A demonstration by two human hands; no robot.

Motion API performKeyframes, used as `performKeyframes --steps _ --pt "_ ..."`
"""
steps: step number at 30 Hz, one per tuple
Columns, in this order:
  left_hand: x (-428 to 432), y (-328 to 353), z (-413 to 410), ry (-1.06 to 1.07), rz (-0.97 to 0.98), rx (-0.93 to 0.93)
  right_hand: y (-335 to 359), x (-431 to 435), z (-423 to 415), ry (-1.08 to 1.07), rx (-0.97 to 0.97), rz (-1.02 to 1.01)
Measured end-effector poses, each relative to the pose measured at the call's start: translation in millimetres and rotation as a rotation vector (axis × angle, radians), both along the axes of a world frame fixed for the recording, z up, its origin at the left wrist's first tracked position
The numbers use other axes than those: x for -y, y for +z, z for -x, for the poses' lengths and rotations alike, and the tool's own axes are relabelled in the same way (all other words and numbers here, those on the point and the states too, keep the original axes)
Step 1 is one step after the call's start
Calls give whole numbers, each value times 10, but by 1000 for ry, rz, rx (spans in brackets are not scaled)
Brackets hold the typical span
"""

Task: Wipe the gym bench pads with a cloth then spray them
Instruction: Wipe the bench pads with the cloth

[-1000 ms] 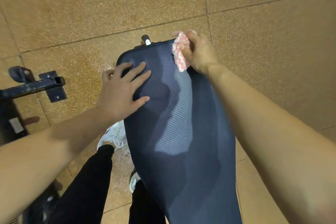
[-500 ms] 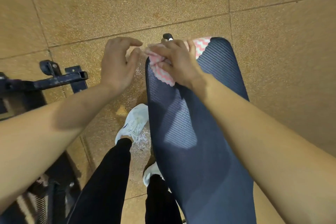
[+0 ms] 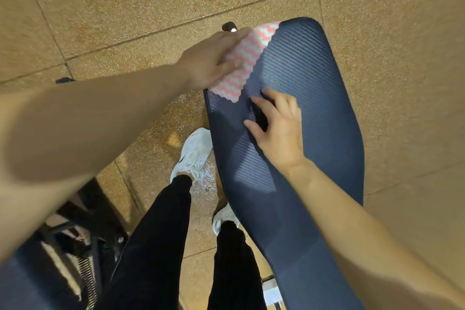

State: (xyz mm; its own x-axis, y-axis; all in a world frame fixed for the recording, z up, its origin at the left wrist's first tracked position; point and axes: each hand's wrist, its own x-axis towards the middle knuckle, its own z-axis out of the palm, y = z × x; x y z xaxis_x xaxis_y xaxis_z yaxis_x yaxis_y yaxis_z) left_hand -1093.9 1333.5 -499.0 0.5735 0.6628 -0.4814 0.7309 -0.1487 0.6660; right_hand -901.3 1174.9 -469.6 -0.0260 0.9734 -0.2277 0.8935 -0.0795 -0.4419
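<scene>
The dark blue bench pad (image 3: 314,113) runs from the bottom edge of the view up to its rounded far end. A pink-and-white zigzag cloth (image 3: 245,65) lies spread over the pad's far left corner and touches its ribbed cover. The left hand (image 3: 211,60) lies flat on the cloth's left part with the fingers stretched out and gripping nothing, though it is blurred. The right hand (image 3: 279,131) rests on the middle of the pad, just nearer than the cloth. Its fingers are loosely bent with the tips on the cover, and it holds nothing. A black knob (image 3: 228,25) shows just beyond the pad's far left corner. White sneakers (image 3: 195,152) stand on the speckled tiled floor (image 3: 125,7) left of the pad.
</scene>
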Motion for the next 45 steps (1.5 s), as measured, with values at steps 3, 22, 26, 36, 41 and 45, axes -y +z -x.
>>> performKeyframes --steps 3,22,26,36,41,45 --pt "68 -2 -16 241 62 13 2 226 13 68 42 43" --pt "1803 570 -246 1020 482 142 265 1196 264 -361 -315 227" --pt "2023 556 -236 895 679 -8 431 1554 536 -998 -800 559" --pt "1904 507 -29 773 750 -299 259 1559 1366 -1862 -1881 822" --pt "1779 441 92 787 703 -239 128 1265 1367 -1944 -2006 563" --pt "1736 379 26 894 735 -185 134 1334 1430 -2129 -2086 380"
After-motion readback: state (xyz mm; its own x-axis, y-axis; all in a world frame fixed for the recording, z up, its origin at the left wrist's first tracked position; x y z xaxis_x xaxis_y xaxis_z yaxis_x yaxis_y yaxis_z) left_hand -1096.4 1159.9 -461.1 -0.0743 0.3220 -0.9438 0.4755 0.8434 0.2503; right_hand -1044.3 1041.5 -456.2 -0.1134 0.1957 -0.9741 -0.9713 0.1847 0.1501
